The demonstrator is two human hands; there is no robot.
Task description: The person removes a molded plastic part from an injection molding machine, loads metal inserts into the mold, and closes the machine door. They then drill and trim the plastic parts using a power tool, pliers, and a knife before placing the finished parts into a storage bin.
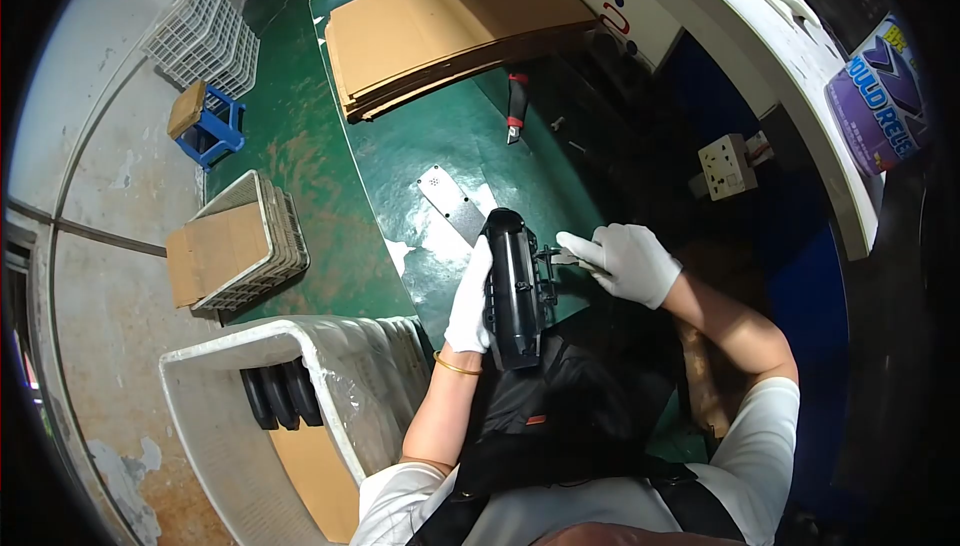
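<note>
A long black plastic part [518, 291] with a hollow, shiny middle lies lengthwise in front of my body. My left hand [469, 298], in a white glove, is wrapped round its left side. At its right edge are small black projections. There my right hand [628, 264], also gloved in white, pinches a small metal tool [567, 258] whose tip meets the projections; most of the tool is hidden by the fingers. Beyond the part, a flat silvery plate [448, 203] with small holes lies on the green table [400, 161].
Stacked cardboard sheets [450, 21] and a red-and-black knife [516, 108] lie farther back. A white crate [330, 371] at lower left holds several black parts [282, 394]. A socket box [727, 167] and a purple container [875, 106] are at right, a blue stool [212, 126] at left.
</note>
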